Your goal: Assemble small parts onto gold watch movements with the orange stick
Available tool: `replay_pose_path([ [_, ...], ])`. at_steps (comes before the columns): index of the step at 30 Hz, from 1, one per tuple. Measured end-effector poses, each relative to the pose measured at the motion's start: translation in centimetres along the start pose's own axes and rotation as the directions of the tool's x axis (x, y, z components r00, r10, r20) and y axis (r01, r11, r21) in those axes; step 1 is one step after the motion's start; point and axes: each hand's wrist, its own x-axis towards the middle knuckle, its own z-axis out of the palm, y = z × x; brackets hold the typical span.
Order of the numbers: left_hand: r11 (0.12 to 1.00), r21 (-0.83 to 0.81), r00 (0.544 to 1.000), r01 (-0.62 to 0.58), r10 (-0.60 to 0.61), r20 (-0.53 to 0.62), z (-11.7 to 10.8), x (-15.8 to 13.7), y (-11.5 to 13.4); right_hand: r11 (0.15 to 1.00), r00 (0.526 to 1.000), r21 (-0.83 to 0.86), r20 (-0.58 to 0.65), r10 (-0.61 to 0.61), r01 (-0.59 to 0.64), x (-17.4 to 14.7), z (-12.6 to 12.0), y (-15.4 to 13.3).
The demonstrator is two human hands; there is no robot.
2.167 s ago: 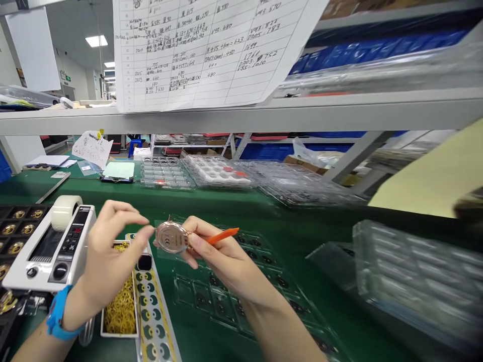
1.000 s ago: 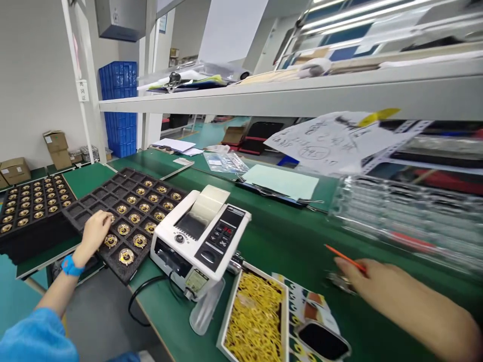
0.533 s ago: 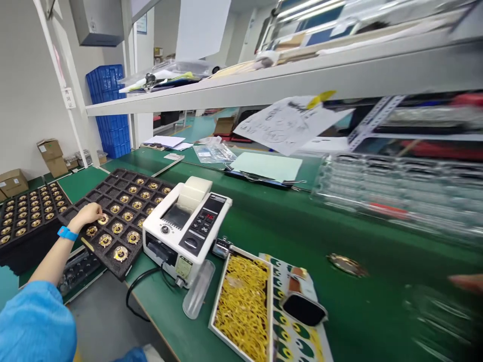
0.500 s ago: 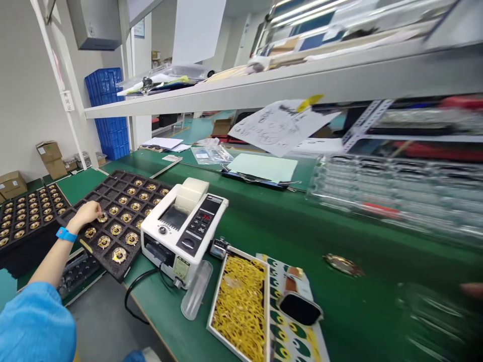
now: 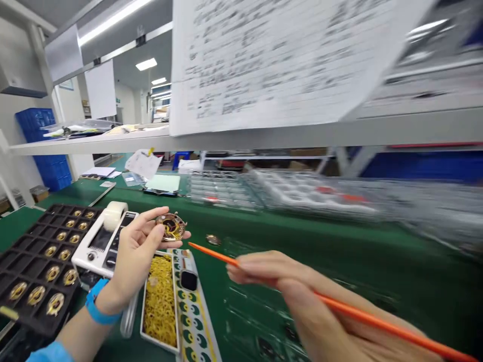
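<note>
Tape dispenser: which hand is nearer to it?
Left. The left hand hovers directly beside the white tape dispenser, overlapping its right edge while holding a gold round part. The right hand holds an orange stick well off to the right.

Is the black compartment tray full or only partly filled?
Partly filled: the black tray has gold discs in some cells; several far cells are bare.

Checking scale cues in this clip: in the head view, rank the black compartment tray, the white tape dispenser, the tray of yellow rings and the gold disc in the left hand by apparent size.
1. Black compartment tray, partly cut off.
2. White tape dispenser, hand-covered, and tray of yellow rings: too alike to rank.
3. Gold disc in the left hand, smallest.
</note>
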Motion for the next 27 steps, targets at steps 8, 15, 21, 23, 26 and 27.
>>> replay_pose_path([
  [8, 0.997, -0.079, 0.997, -0.004, 0.011, 0.082, 1.7, 0.7, -0.8, 0.958, 0.959, -0.063, 0.059, -0.277, 0.280, 1.8, 1.8, -0.4],
  [15, 0.966, -0.195, 0.980, 0.172, -0.148, 0.130, 0.9, 1.6, -0.5, 0.800, 0.773, -0.081, 0.331, -0.542, 0.595, 2.8, 1.0, 1.1],
  [21, 0.946, -0.223, 0.968, 0.236, -0.208, 0.140, 0.7, 1.8, -0.6, 0.523, 0.581, -0.271, 0.513, -0.632, 0.808, 2.7, 0.4, 1.4],
  [23, 0.943, -0.225, 0.967, 0.243, -0.218, 0.131, 0.9, 1.8, -0.9, 0.564, 0.627, -0.285, 0.458, -0.630, 0.775, 2.5, 0.5, 1.1],
  [26, 0.936, -0.227, 0.961, 0.268, -0.245, 0.125, 1.4, 1.7, -1.2, 0.682, 0.748, -0.308, 0.265, -0.608, 0.663, 2.3, 0.8, 0.8],
  [27, 0.935, -0.223, 0.959, 0.277, -0.255, 0.125, 1.6, 1.5, -1.2, 0.701, 0.769, -0.320, 0.205, -0.606, 0.637, 2.2, 1.0, 0.8],
])
